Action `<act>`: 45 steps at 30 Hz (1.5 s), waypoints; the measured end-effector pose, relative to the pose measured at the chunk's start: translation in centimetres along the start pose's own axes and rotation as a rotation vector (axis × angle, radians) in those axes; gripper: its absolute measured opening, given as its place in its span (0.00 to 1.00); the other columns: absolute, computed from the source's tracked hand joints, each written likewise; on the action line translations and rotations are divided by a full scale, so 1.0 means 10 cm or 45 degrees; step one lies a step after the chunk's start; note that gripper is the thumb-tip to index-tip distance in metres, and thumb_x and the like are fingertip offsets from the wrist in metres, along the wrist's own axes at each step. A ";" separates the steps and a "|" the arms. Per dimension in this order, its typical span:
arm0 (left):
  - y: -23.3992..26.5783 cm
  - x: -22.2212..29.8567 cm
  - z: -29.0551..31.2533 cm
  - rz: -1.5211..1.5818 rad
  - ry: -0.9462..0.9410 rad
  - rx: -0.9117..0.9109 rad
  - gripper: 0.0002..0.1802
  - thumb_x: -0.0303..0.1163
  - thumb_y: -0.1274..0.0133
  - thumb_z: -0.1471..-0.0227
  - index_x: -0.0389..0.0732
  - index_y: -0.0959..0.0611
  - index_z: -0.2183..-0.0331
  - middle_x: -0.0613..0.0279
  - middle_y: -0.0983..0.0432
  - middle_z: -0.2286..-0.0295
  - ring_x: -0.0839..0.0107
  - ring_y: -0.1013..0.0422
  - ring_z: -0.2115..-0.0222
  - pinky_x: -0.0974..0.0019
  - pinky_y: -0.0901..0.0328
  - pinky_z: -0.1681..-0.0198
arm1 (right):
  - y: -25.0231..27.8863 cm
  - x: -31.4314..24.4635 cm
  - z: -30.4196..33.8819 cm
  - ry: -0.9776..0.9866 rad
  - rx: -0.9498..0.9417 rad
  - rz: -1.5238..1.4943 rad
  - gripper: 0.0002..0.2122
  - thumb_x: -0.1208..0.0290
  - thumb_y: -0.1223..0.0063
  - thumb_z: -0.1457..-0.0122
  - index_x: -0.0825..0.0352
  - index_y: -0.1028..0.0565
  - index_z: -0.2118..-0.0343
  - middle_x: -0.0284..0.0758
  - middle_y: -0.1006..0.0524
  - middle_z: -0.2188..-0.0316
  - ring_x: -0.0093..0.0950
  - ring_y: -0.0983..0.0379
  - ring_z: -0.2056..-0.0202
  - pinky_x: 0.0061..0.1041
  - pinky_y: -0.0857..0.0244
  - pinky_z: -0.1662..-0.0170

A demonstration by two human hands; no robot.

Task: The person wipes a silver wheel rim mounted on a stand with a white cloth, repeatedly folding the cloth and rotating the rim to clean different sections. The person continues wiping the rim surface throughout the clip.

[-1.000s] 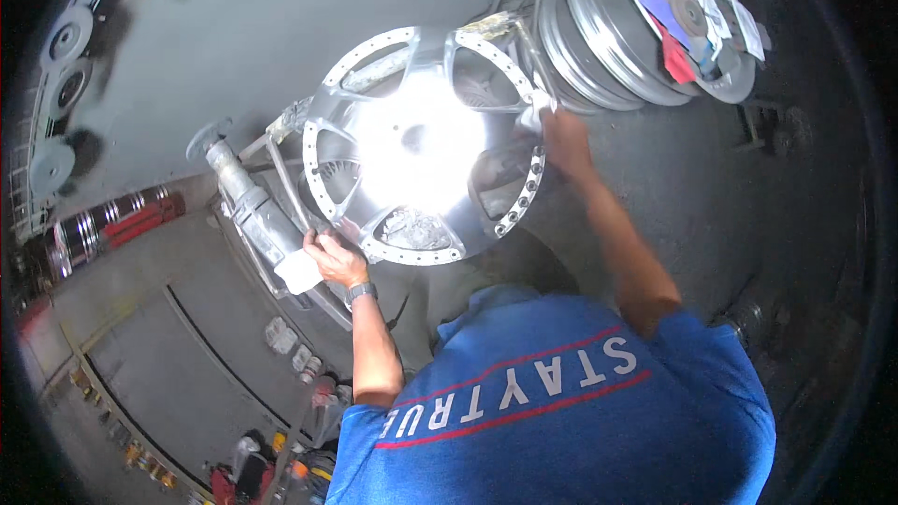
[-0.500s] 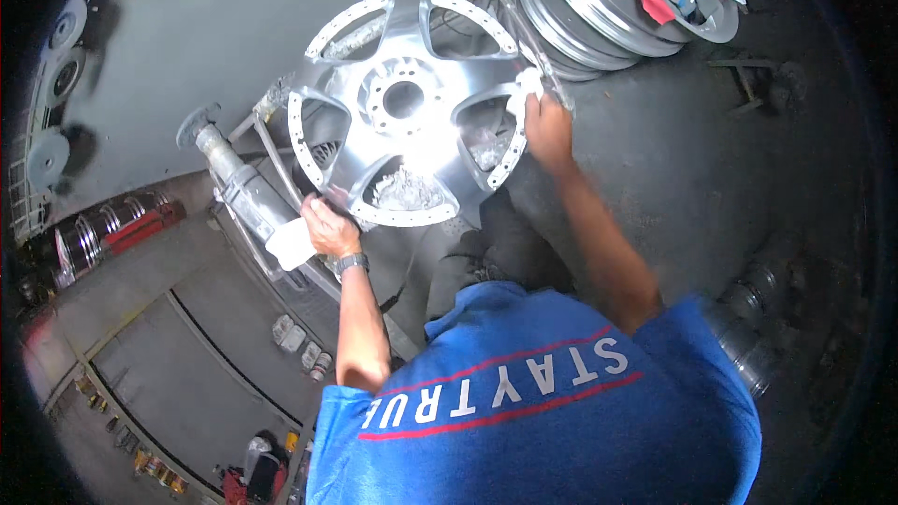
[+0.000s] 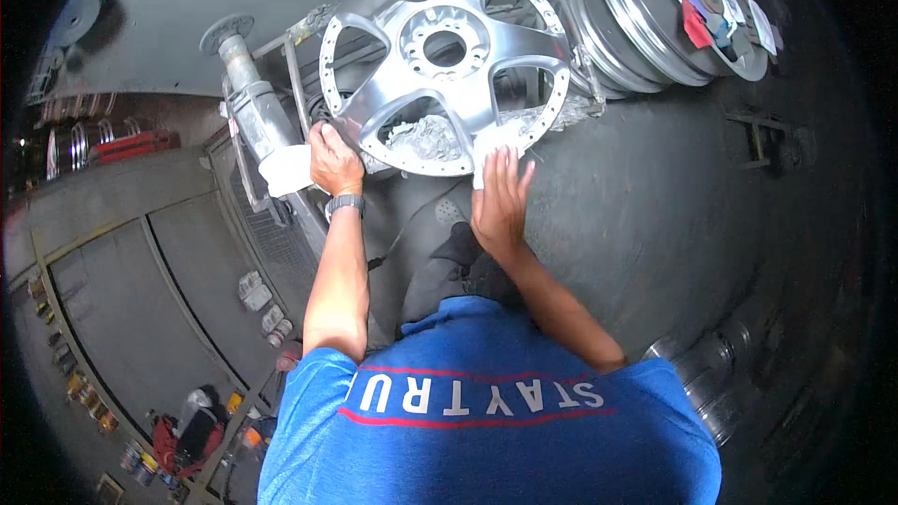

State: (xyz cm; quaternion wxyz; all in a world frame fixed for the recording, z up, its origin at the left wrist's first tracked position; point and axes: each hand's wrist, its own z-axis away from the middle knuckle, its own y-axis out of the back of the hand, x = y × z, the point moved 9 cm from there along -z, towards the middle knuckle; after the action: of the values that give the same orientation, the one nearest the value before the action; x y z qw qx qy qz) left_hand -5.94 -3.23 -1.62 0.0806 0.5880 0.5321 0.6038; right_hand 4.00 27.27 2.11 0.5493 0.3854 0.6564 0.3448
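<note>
Head view: left hand [image 3: 334, 161] grips the alloy wheel [image 3: 444, 61] rim at seven o'clock; right hand [image 3: 500, 201] lies open-palmed at five o'clock.

Both hands [image 3: 334, 161] [image 3: 500, 201] on alloy wheel [image 3: 445, 61] w/ rags.

Red, blue and white labels [image 3: 697, 0] were seen stuck flat on the face of the stacked rims [image 3: 655, 19] at upper right. No packages, signs or screens could be made out.
</note>
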 end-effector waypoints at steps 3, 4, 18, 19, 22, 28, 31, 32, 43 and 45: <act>0.02 0.06 0.01 -0.012 0.024 -0.007 0.21 0.46 0.58 0.33 0.42 0.19 0.54 0.47 0.17 0.60 0.43 0.22 0.60 0.48 0.31 0.58 | 0.10 -0.13 -0.50 0.122 0.010 -0.031 0.29 0.74 0.50 0.38 0.76 0.39 0.34 0.55 0.39 0.33 0.50 0.49 0.29 0.64 0.65 0.31; 0.00 0.06 0.01 -0.010 0.047 -0.028 0.21 0.46 0.58 0.33 0.43 0.19 0.54 0.46 0.17 0.61 0.43 0.22 0.61 0.47 0.31 0.59 | 0.15 -0.15 -0.68 0.164 0.050 -0.051 0.29 0.74 0.50 0.38 0.76 0.38 0.34 0.54 0.37 0.34 0.50 0.48 0.30 0.64 0.64 0.31; 0.07 0.14 0.04 0.053 -0.118 0.129 0.17 0.43 0.54 0.35 0.43 0.21 0.53 0.46 0.17 0.68 0.45 0.21 0.66 0.46 0.29 0.62 | 0.11 -0.23 -1.30 0.566 0.001 0.064 0.24 0.72 0.49 0.37 0.73 0.32 0.38 0.52 0.30 0.39 0.47 0.37 0.35 0.63 0.58 0.31; 0.07 0.13 0.05 0.064 -0.092 0.123 0.17 0.44 0.54 0.35 0.43 0.21 0.53 0.47 0.17 0.69 0.45 0.21 0.67 0.46 0.30 0.63 | 0.11 -0.22 -1.26 0.598 -0.016 0.043 0.25 0.72 0.49 0.38 0.72 0.33 0.38 0.51 0.31 0.38 0.47 0.38 0.34 0.63 0.59 0.31; 0.10 0.09 0.06 0.063 -0.080 0.127 0.17 0.44 0.54 0.36 0.43 0.21 0.54 0.49 0.17 0.71 0.46 0.21 0.69 0.45 0.29 0.65 | 0.09 -0.13 -0.98 0.667 -0.070 0.034 0.28 0.74 0.47 0.41 0.72 0.34 0.36 0.50 0.33 0.36 0.47 0.41 0.33 0.63 0.60 0.31; 0.15 0.09 0.08 0.125 -0.055 0.198 0.14 0.45 0.53 0.37 0.47 0.20 0.58 0.49 0.17 0.72 0.44 0.21 0.69 0.44 0.29 0.66 | -0.10 0.35 0.10 0.881 -0.191 0.232 0.33 0.72 0.42 0.46 0.69 0.35 0.34 0.46 0.35 0.33 0.44 0.45 0.30 0.67 0.64 0.31; 0.15 0.10 0.08 0.177 -0.073 0.227 0.16 0.46 0.53 0.37 0.47 0.20 0.58 0.48 0.17 0.71 0.43 0.21 0.68 0.44 0.29 0.65 | -0.18 0.10 0.02 1.009 -0.205 0.287 0.34 0.68 0.41 0.46 0.67 0.34 0.34 0.40 0.34 0.34 0.40 0.43 0.31 0.69 0.65 0.32; 0.14 0.09 0.07 0.166 -0.056 0.209 0.16 0.47 0.54 0.36 0.47 0.20 0.57 0.48 0.17 0.69 0.43 0.21 0.67 0.44 0.29 0.63 | -0.22 -0.10 -0.05 1.066 -0.214 0.333 0.33 0.68 0.42 0.46 0.66 0.33 0.35 0.38 0.34 0.34 0.38 0.42 0.31 0.69 0.64 0.32; 0.20 0.00 0.11 0.190 -0.041 0.318 0.17 0.49 0.51 0.38 0.47 0.19 0.58 0.51 0.16 0.72 0.46 0.20 0.69 0.46 0.27 0.65 | -0.10 -0.04 -0.06 1.514 -0.305 0.657 0.28 0.66 0.48 0.42 0.61 0.30 0.37 0.32 0.34 0.33 0.33 0.43 0.30 0.68 0.63 0.31; 0.20 0.05 0.09 0.293 0.028 0.212 0.20 0.48 0.52 0.37 0.45 0.20 0.53 0.42 0.18 0.64 0.42 0.22 0.62 0.45 0.29 0.57 | -0.24 -0.33 -0.10 1.534 -0.311 0.654 0.28 0.66 0.48 0.42 0.61 0.30 0.36 0.32 0.34 0.33 0.33 0.44 0.30 0.68 0.64 0.31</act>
State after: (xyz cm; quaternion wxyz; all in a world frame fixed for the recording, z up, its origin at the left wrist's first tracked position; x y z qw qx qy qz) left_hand -4.34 -3.23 -0.03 -0.0441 0.6433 0.5102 0.5692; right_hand 2.99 23.26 1.68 0.0266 0.2043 0.6922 0.6917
